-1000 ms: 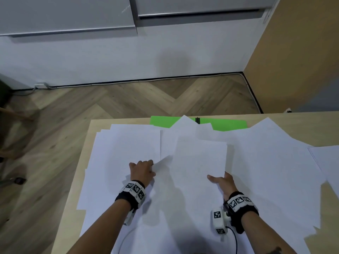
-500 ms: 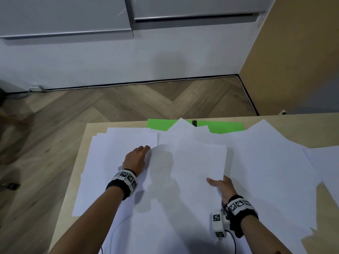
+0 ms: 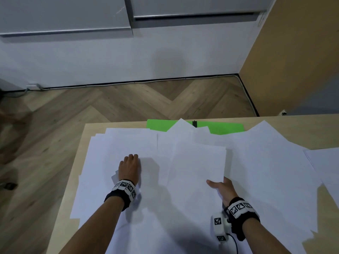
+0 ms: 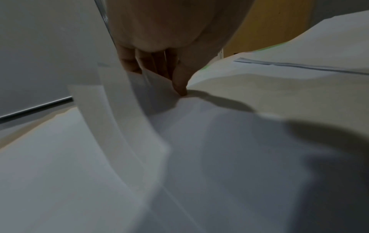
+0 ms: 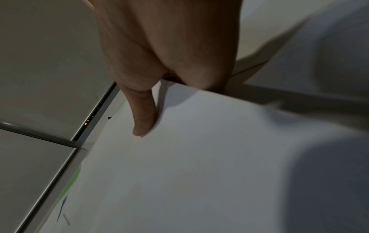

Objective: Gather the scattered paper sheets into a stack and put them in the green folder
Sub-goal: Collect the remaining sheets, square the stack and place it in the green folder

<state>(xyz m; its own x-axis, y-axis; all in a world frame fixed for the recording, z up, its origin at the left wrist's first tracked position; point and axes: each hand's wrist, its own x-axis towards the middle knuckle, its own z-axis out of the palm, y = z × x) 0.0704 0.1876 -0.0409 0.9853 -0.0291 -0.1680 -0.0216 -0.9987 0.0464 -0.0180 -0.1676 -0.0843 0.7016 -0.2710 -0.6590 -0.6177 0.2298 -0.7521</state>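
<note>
- Setting: light wooden table on herringbone wood floor; white wall and grey cabinet fronts behind, tan panel at right.
- Paper sheets: white, loosely overlapped, covering most of the tabletop; corners jut at differing angles; one separate sheet at the right is cut off by the frame.
- Central sheet: lies uppermost between the two hands, its right edge raised off the layers beneath.
- Green folder: at the table's far edge, centre; only a strip shows, the rest hidden under sheet corners; a small dark mark sits on its far rim.
- Right hand: grips the central sheet's near right corner, thumb on top, fingers hidden underneath.
- Left hand: knuckles up on the left-hand sheets; the wrist view shows the thumb tip pressing down and fingers curled behind a lifted, curling sheet edge; blur obscures the exact hold.
- Open room: bare table strips along the left and far right edges; floor beyond the far edge.
- Wristbands with printed markers on both wrists; a white marker block with cable hangs at the right.
</note>
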